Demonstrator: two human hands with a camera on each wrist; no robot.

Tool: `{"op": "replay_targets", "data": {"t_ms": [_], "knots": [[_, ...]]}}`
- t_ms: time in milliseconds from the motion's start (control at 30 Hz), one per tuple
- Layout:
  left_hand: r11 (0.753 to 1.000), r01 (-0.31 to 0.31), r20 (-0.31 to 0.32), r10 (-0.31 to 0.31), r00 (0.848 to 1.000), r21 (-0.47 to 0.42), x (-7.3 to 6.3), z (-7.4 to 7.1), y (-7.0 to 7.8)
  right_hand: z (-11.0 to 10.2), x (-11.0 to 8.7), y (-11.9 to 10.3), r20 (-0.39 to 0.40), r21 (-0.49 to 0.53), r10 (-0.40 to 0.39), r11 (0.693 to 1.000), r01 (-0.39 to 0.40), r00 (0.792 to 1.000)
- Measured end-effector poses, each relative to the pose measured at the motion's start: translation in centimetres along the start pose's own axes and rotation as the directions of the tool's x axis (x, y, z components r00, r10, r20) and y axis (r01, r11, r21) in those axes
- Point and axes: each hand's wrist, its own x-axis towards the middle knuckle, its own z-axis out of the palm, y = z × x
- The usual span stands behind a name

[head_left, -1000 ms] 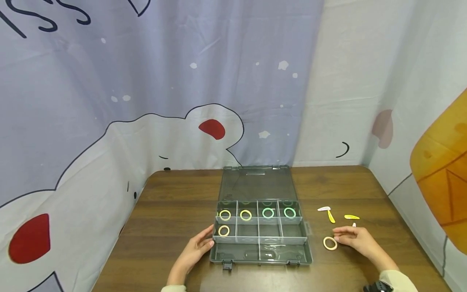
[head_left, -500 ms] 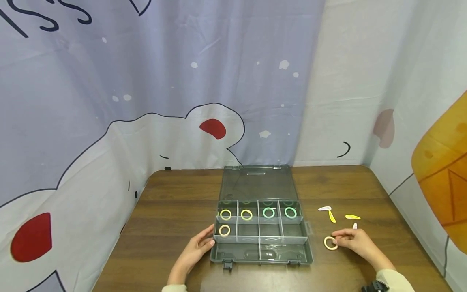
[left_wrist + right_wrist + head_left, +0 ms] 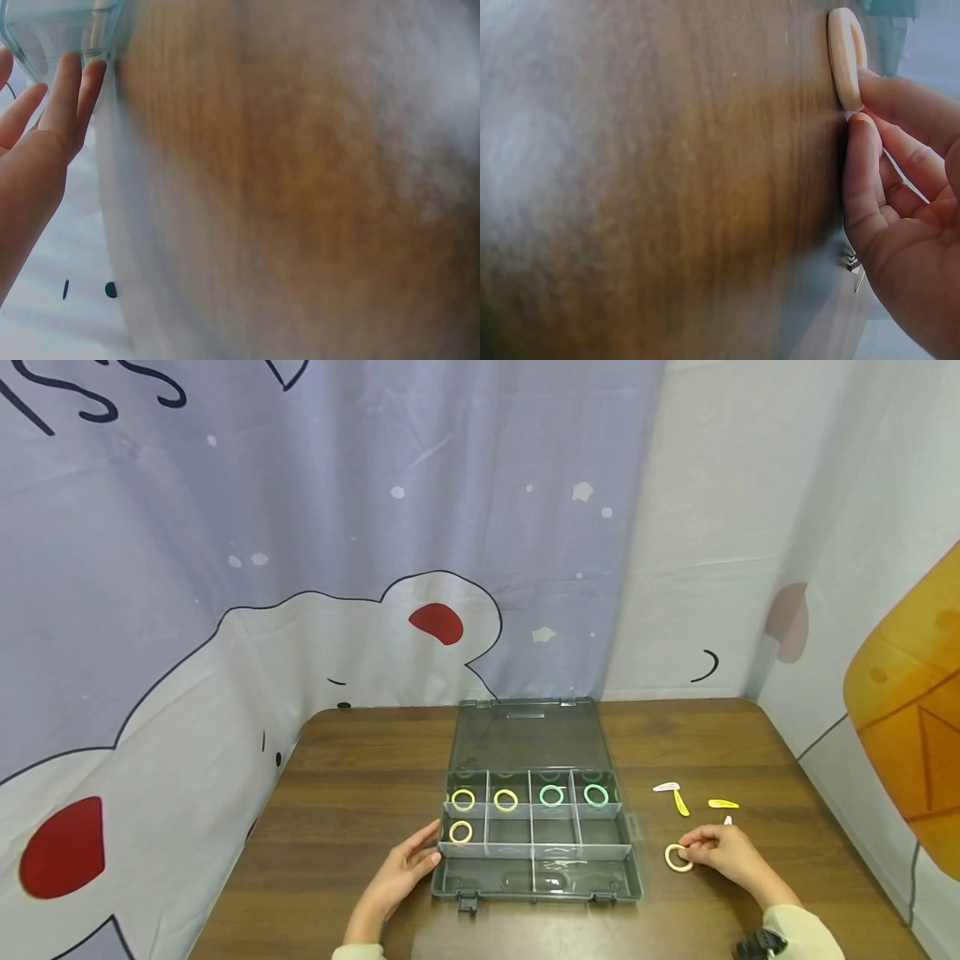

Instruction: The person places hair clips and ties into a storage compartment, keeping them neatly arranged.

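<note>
Head view, relaxed left hand (image 3: 401, 870) touching box (image 3: 489, 874), five rings (image 3: 451, 832) inside, right hand (image 3: 726, 853) pinching sixth ring (image 3: 667, 858)

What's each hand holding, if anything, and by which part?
The right hand touches the loose ring at its right rim; I can't tell if it's gripped. The left hand only touches the box.

There's the lane, bare wood (image 3: 651, 862) between ring (image 3: 668, 860) and box (image 3: 487, 878); dividers (image 3: 506, 851) cut across inside; lid (image 3: 529, 735) fills the far side; left hand (image 3: 401, 872) blocks the left wall; clips (image 3: 681, 802) lie beyond the right hand (image 3: 729, 856).
</note>
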Motion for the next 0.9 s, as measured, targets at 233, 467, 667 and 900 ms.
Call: {"op": "replay_targets", "data": {"t_ms": [233, 467, 667, 900], "knots": [[1.000, -0.004, 0.004, 0.004, 1.000, -0.006, 0.0, 0.0, -0.1, 0.2, 0.1, 0.2, -0.026, -0.002, 0.000, 1.000, 0.000, 1.000], [1.000, -0.004, 0.006, 0.004, 1.000, -0.010, -0.1, 0.1, -0.1, 0.0, 0.0, 0.1, -0.016, 0.111, 0.027, 0.993, -0.025, 1.000], [1.000, -0.007, 0.002, 0.007, 1.000, -0.009, 0.1, 0.0, -0.1, -0.5, 0.2, -0.4, -0.018, 0.150, 0.055, 0.987, -0.051, 0.998], [1.000, -0.007, 0.008, 0.007, 1.000, -0.003, 0.0, 0.0, 0.0, -1.3, 1.0, -1.4, -0.100, 0.201, 0.074, 0.978, -0.053, 0.992]]}}
